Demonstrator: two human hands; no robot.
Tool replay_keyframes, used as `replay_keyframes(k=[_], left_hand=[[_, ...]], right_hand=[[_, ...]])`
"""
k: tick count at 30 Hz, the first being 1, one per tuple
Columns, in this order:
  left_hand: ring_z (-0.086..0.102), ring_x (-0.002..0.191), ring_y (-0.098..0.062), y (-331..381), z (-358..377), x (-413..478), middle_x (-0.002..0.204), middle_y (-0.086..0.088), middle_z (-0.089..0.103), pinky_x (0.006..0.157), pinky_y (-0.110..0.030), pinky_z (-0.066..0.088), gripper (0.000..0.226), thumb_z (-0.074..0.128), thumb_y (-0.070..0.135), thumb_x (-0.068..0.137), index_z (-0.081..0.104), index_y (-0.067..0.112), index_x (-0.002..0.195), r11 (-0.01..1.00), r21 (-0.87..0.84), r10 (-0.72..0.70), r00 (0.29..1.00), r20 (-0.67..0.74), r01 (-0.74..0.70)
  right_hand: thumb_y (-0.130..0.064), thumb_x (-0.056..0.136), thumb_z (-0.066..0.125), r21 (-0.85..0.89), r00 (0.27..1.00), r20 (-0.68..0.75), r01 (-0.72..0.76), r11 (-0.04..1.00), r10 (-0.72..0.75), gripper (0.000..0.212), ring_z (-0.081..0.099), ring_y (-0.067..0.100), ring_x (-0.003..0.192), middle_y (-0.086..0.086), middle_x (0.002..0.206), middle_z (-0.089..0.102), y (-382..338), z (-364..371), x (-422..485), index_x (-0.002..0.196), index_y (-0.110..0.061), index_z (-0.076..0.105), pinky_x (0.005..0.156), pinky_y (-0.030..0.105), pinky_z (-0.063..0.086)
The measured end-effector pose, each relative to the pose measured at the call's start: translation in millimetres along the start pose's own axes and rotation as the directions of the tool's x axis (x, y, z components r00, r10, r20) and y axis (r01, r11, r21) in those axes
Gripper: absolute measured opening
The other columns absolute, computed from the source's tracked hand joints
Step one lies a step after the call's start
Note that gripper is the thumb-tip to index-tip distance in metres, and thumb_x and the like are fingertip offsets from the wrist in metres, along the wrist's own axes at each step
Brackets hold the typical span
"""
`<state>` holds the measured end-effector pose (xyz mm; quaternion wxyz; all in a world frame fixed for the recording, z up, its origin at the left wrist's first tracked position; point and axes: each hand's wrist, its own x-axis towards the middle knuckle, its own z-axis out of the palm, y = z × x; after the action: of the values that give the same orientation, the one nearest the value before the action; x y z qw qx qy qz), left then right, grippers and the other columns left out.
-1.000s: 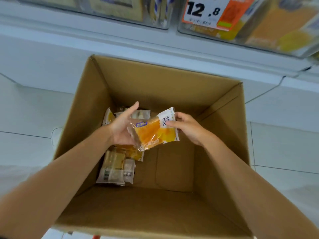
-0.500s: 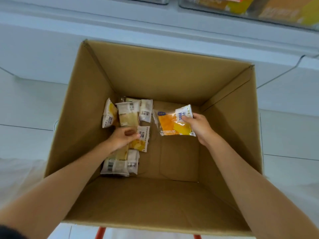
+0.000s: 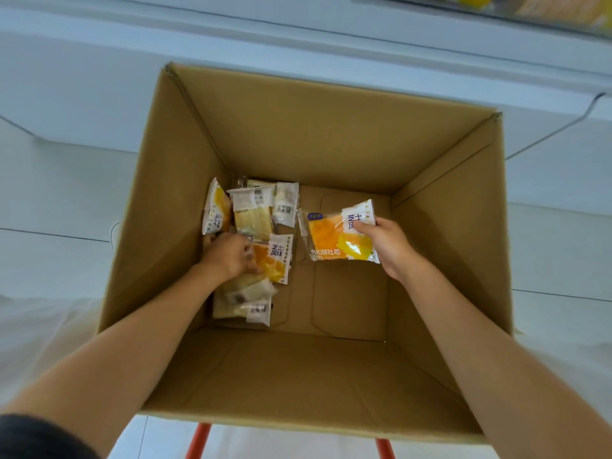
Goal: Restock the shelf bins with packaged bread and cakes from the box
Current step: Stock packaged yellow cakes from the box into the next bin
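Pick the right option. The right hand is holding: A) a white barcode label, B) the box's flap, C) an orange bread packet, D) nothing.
C: the right hand pinches the orange bread packet by its right end, inside the cardboard box.

The box floor (image 3: 347,293) carries several bread packets (image 3: 253,215).

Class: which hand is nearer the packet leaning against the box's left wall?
Left. The left hand is close beside the leaning packet; the right hand is across the box.
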<state>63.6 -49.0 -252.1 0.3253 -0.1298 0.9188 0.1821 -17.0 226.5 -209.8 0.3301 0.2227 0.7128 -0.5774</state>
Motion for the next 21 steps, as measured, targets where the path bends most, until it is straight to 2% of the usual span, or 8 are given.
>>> replay_keyframes(k=[3,6,10,11,13,15,18,21], left_hand=[[0.060,0.088,-0.023,27.7,-34.2,-14.4,0.086,0.002,0.060,0.078,-0.036,0.048,0.031,0.076,0.040,0.080,0.061,0.013,0.086,0.796,-0.605,-0.131,0.970,-0.205,-0.020],[0.055,0.078,-0.018,71.1,-68.0,-40.3,0.081,0.001,0.053,0.067,-0.032,0.047,0.033,0.061,0.043,0.092,0.055,0.010,0.090,0.689,-0.714,-0.194,0.918,-0.347,-0.124],[0.062,0.093,-0.019,134.3,-104.0,-82.1,0.108,-0.005,0.063,0.078,-0.035,0.059,0.042,0.046,0.047,0.100,0.063,0.010,0.111,0.338,-0.936,-0.057,0.990,-0.126,-0.100],[0.061,0.092,-0.020,142.6,-109.5,-89.8,0.111,-0.006,0.063,0.078,-0.033,0.059,0.037,0.044,0.042,0.102,0.064,0.013,0.111,0.317,-0.941,-0.011,0.992,-0.129,-0.119],[0.062,0.088,-0.020,149.7,-117.8,-102.7,0.115,-0.011,0.063,0.077,-0.029,0.060,0.025,0.043,0.023,0.104,0.063,0.015,0.118,0.330,-0.924,0.047,0.981,-0.187,-0.192],[0.068,0.090,-0.021,150.3,-124.2,-112.2,0.119,-0.014,0.063,0.074,-0.027,0.061,0.028,0.044,0.007,0.103,0.061,0.012,0.125,0.321,-0.920,0.099,0.974,-0.203,-0.224],[0.069,0.093,-0.018,151.6,-137.9,-122.3,0.122,-0.008,0.065,0.071,-0.023,0.058,0.034,0.048,0.002,0.101,0.059,0.014,0.130,0.313,-0.923,0.161,0.970,-0.183,-0.226],[0.057,0.114,-0.015,147.7,-154.7,-124.8,0.129,0.003,0.058,0.083,-0.023,0.049,0.047,0.064,0.020,0.094,0.049,0.023,0.138,0.579,-0.742,0.096,0.932,-0.349,-0.338]], right_hand=[[-0.016,0.096,0.059,0.005,0.998,-0.018,0.054,0.999,-0.054,0.021,0.069,0.019,0.088,0.006,0.104,0.070,-13.5,-2.8,-16.7,0.116,-0.013,0.063,0.075,0.033,0.057],[-0.022,0.098,0.057,-0.033,0.987,-0.001,0.161,0.986,-0.161,0.017,0.068,0.017,0.094,0.005,0.109,0.068,-29.6,2.5,-38.0,0.114,-0.019,0.058,0.080,0.036,0.058],[-0.029,0.098,0.056,-0.027,0.950,0.005,0.312,0.950,-0.312,0.018,0.068,0.021,0.100,0.007,0.113,0.067,-50.9,23.3,-70.5,0.112,-0.020,0.056,0.087,0.044,0.057],[-0.032,0.098,0.055,0.006,0.944,0.002,0.329,0.944,-0.329,0.019,0.067,0.022,0.101,0.007,0.114,0.067,-56.3,25.3,-79.3,0.112,-0.020,0.055,0.088,0.044,0.057],[-0.043,0.095,0.057,0.148,0.943,0.020,0.327,0.933,-0.333,0.032,0.067,0.019,0.105,0.006,0.117,0.066,-65.8,22.6,-94.4,0.116,-0.020,0.051,0.091,0.042,0.056],[-0.048,0.083,0.069,0.124,0.914,0.043,0.397,0.910,-0.404,0.055,0.064,0.011,0.107,-0.001,0.120,0.063,-74.7,18.4,-108.6,0.125,-0.023,0.044,0.091,0.034,0.055],[-0.018,0.077,0.081,0.058,0.868,-0.081,0.495,0.867,-0.490,0.059,0.065,0.006,0.098,-0.004,0.111,0.066,-88.1,10.3,-117.7,0.126,-0.019,0.048,0.081,0.024,0.054],[-0.004,0.084,0.069,0.194,0.876,-0.106,0.482,0.855,-0.470,0.036,0.069,0.021,0.098,0.005,0.107,0.071,-106.2,-9.0,-124.6,0.117,-0.015,0.059,0.084,0.034,0.056]])
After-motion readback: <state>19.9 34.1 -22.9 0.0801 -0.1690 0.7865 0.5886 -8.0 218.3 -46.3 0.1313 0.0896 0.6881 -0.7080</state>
